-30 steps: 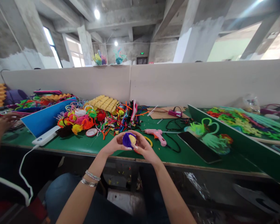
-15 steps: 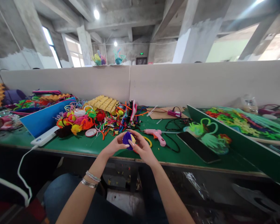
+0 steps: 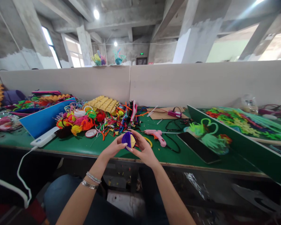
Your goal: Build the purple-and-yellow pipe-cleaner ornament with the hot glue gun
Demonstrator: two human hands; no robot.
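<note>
Between my two hands, just above the table's front edge, is a small rounded piece (image 3: pixel 128 140), fuzzy purple on its left and pale yellow on its right. My left hand (image 3: pixel 115 147) grips the purple side, thumb in front. My right hand (image 3: pixel 144 148) curls round the yellow side, with its thumb along the lower edge. Just behind my right hand lies a yellow ring (image 3: pixel 149 142), partly hidden by the fingers. A pink glue gun (image 3: pixel 156 135) rests on the green table (image 3: pixel 170 159) to the right.
A heap of coloured pipe cleaners (image 3: pixel 91 117) lies left, beside a blue panel (image 3: pixel 49 115) and a white power strip (image 3: pixel 44 137). To the right are a phone (image 3: pixel 198 147), green fuzzy swans (image 3: pixel 209 134) and a green divider (image 3: pixel 239 143). At far left, a co-worker's hand shows.
The purple and yellow piece has turned in my hands, so more of its yellow side shows. My right thumb has moved down from its front to its lower edge.
</note>
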